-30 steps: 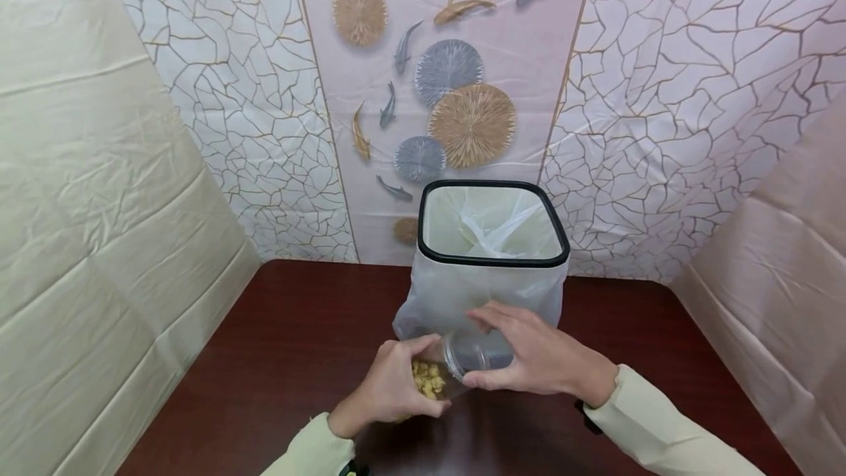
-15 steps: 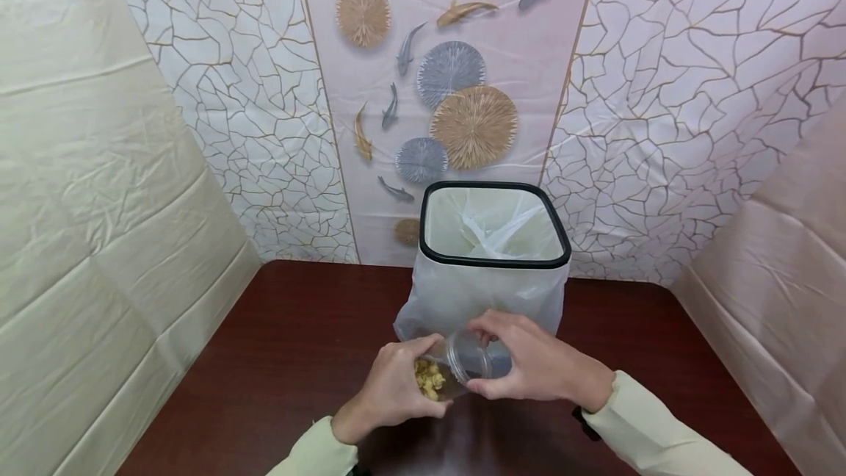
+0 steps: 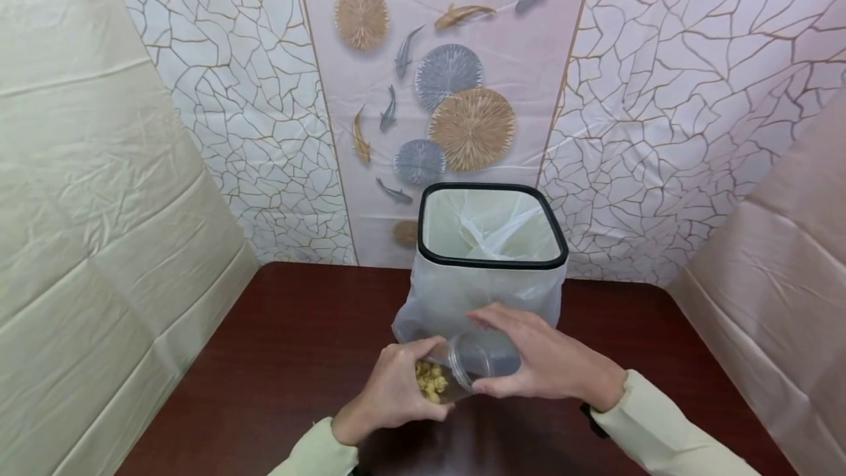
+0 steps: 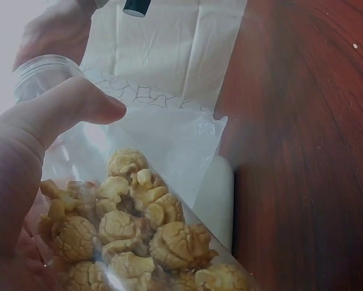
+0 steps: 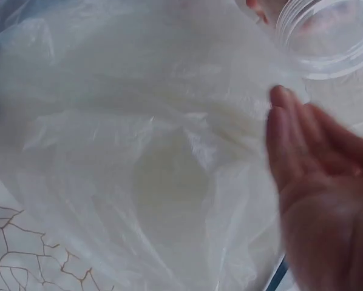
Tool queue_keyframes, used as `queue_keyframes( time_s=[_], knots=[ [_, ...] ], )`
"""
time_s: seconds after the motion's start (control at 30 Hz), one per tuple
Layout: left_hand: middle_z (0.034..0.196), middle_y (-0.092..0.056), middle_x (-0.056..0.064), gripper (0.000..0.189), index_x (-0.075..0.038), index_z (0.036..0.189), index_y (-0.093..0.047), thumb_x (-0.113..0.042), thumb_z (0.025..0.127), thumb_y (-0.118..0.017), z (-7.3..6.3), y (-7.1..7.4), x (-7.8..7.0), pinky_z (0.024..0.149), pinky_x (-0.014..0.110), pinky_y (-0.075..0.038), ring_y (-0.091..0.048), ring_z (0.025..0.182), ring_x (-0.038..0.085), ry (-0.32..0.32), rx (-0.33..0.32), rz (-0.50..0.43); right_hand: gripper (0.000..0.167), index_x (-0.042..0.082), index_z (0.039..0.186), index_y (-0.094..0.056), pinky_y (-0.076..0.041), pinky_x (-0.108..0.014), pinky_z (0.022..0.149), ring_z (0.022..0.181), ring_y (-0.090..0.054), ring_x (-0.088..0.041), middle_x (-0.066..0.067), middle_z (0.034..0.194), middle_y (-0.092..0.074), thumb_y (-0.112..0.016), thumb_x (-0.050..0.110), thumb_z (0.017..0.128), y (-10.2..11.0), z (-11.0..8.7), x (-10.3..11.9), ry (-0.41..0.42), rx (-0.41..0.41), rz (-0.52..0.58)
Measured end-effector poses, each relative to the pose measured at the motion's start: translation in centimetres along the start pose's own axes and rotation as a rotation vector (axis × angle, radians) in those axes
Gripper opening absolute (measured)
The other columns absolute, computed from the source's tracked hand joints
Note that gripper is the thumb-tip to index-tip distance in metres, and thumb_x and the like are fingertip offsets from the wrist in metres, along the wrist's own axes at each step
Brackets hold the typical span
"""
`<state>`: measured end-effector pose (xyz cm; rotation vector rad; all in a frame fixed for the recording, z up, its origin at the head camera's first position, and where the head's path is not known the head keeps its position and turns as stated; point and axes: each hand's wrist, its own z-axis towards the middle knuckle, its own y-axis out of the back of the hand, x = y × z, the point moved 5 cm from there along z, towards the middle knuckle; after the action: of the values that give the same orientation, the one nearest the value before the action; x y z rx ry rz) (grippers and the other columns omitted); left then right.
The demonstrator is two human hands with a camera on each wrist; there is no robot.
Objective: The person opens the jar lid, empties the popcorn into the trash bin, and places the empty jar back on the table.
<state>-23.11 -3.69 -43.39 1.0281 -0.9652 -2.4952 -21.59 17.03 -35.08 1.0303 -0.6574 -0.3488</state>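
A clear plastic jar point(image 3: 454, 382) of popcorn lies tipped sideways, its ringed round end point(image 5: 327, 70) pointing right. My left hand point(image 3: 396, 386) grips the jar around its body. Through the wall, caramel-coloured popcorn point(image 4: 133, 233) shows gathered in the lower part. Beside the ringed end is my right hand point(image 3: 545, 355), its fingers spread and off the jar in the right wrist view. The thumb is close to the rim in the head view; whether it touches cannot be told. Whether a lid covers that end is also unclear.
Just behind the hands stands a bin with a black rim point(image 3: 492, 263), lined with a translucent white bag point(image 3: 485, 292). The dark red tabletop point(image 3: 304, 336) extends to both sides. Patterned cloth point(image 3: 264, 131) hangs at the back, with pale cloth walls at the sides.
My right hand's fingers were against the jar's ringed end half a second ago and have now lifted away and spread. The left hand keeps its grip with little movement.
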Motion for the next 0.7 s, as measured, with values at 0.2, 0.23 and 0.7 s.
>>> queue_keyframes(
  time_s=[0.2, 0.23, 0.7],
  knots=[
    [0.109, -0.078, -0.006, 0.080, -0.015, 0.128, -0.070, -0.032, 0.055, -0.099, 0.0, -0.2, -0.3, 0.080, 0.023, -0.060, -0.071, 0.090, 0.005, -0.024, -0.001, 0.017, 0.060, 0.016, 0.126, -0.068, -0.054, -0.023, 0.077, 0.089, -0.059, -0.002, 0.013, 0.096, -0.062, -0.075, 0.064, 0.089, -0.6, 0.0, -0.1, -0.109, 0.023, -0.050],
    [0.108, -0.078, -0.007, 0.080, -0.015, 0.128, -0.070, -0.032, 0.055, -0.099, 0.0, -0.2, -0.3, 0.080, 0.023, -0.059, -0.071, 0.090, 0.005, -0.028, -0.001, 0.018, 0.057, 0.018, 0.123, -0.068, -0.053, -0.022, 0.076, 0.087, -0.058, -0.001, 0.013, 0.094, -0.062, -0.075, 0.064, 0.089, -0.6, 0.0, -0.1, -0.108, 0.024, -0.052],
    [0.114, -0.078, -0.002, 0.080, -0.011, 0.130, -0.070, -0.032, 0.058, -0.098, 0.2, 0.1, -0.2, 0.084, 0.022, -0.060, -0.074, 0.097, 0.008, -0.024, 0.003, -0.021, 0.083, 0.008, 0.147, -0.055, -0.059, -0.034, 0.097, 0.120, -0.063, -0.013, 0.001, 0.139, -0.063, -0.094, 0.026, 0.075, 0.4, -0.2, 1.3, 0.205, 0.012, -0.049]
  ],
)
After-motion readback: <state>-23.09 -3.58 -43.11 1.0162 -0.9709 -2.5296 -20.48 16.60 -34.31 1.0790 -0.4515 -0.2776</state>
